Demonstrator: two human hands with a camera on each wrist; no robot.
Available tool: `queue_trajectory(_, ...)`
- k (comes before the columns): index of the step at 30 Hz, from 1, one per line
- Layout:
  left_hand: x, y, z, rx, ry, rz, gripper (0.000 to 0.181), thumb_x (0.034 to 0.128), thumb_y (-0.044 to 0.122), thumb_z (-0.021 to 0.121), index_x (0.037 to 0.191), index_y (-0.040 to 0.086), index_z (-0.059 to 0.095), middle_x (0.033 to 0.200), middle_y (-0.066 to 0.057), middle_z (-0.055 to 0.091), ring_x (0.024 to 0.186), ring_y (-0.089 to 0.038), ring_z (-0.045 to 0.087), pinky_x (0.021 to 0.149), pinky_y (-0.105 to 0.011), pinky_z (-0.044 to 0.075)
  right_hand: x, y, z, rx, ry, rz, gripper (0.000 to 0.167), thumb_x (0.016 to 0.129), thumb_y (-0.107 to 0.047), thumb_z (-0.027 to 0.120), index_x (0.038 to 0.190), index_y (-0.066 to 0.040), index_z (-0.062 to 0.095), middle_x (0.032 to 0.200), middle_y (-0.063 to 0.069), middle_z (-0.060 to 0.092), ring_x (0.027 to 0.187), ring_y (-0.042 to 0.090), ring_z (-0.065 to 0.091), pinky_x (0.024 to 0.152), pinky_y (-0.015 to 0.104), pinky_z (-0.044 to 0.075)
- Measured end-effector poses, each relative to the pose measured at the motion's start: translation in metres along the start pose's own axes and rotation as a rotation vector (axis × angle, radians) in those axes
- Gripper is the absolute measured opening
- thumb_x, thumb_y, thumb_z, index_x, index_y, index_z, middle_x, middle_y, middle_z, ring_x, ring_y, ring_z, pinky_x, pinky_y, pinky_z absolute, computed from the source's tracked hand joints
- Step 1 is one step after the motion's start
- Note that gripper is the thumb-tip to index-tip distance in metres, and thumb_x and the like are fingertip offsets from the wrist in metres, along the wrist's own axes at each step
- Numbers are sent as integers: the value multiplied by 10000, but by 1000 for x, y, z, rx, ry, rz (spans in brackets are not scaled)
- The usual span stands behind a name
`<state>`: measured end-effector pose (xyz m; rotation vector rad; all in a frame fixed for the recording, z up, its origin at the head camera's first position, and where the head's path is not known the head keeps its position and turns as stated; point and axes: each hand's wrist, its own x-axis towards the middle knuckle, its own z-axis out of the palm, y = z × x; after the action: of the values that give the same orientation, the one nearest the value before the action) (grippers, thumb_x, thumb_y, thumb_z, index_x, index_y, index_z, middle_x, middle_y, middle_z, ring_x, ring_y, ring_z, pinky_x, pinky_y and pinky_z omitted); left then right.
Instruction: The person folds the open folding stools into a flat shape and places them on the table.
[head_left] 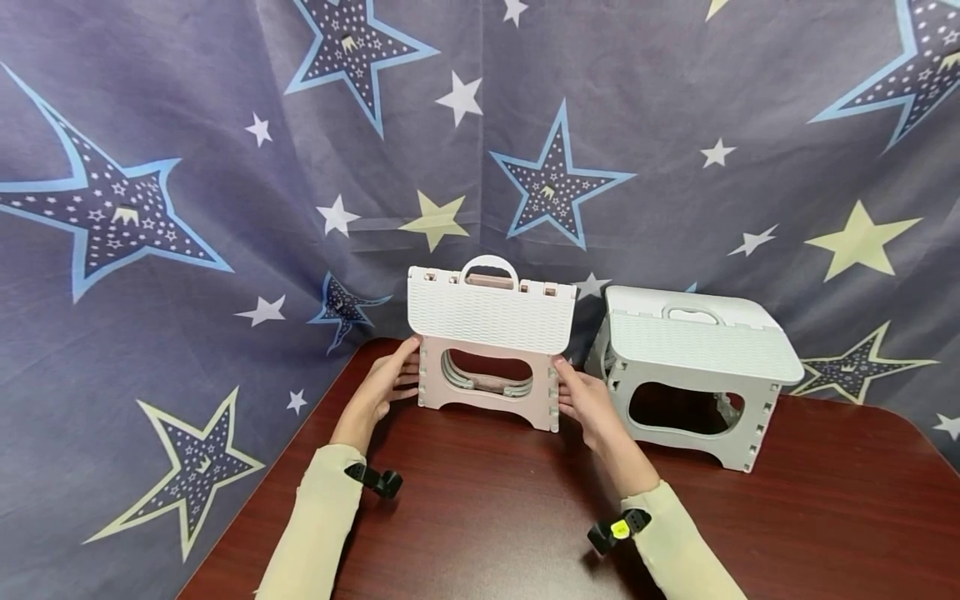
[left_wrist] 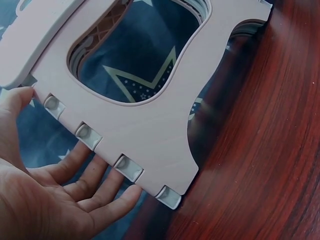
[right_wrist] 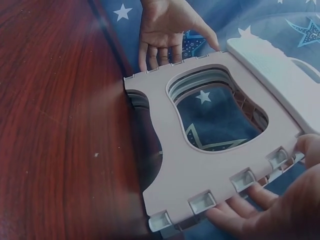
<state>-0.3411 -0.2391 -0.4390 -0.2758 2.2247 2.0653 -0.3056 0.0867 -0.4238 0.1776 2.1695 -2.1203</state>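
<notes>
Wearing cream sleeves [head_left: 315, 525], I have a black camera [head_left: 386, 484] strapped at each wrist, and the one on my right wears a yellow sticker. Under my forearms lies the dark red wooden table [head_left: 480, 517]. Just past it, my left hand [head_left: 384, 385] touches the left edge of the pink folding stool [head_left: 491, 329]: thumb tip up by the seat corner, fingers fairly straight and spread along the grey hinges. My right hand [head_left: 594, 407] grips the opposite edge, thumb in front, bent fingers tucked behind. So the stool is right between my palms, upright, its pink side panel facing me with a wide hole through it; I can't tell whether its feet bear on the wood. Its white seat [head_left: 480, 304] slopes toward me, with the handle [head_left: 491, 261] standing up at the top. Just beyond my right hand, a pale grey stool [head_left: 701, 346] stands on spread legs. Behind everything hangs the blue star-patterned cloth [head_left: 300, 150].
</notes>
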Motion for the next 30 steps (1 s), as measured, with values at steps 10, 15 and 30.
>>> queue_trajectory(10, 1, 0, 1, -17, 18, 4, 751, 953, 632, 574, 1429, 53, 531, 1389, -205, 547, 1231, -326, 594, 1080, -521, 489, -3, -2, 0, -34, 40, -8, 635, 1020, -443, 583, 1342, 97, 491, 1104, 201, 648, 844, 143, 647, 862, 320, 579)
queue_trajectory(15, 1, 1, 1, -24, 16, 6, 751, 954, 623, 578, 1460, 72, 500, 1414, -208, 525, 1287, -360, 559, 1077, -523, 490, -2, -3, -1, -49, 42, -10, 631, 1025, -440, 577, 1361, 83, 471, 1070, 150, 635, 832, 125, 643, 857, 321, 575)
queue_trajectory(30, -31, 27, 5, -28, -58, -10, 700, 1023, 499, 511, 1516, 10, 420, 1525, -246, 434, 1415, -419, 432, 1169, -582, 372, -4, -5, -2, -35, -104, 0, 712, 1071, -439, 462, 1521, 98, 330, 1488, 359, 440, 1409, 454, 437, 1204, 550, 333)
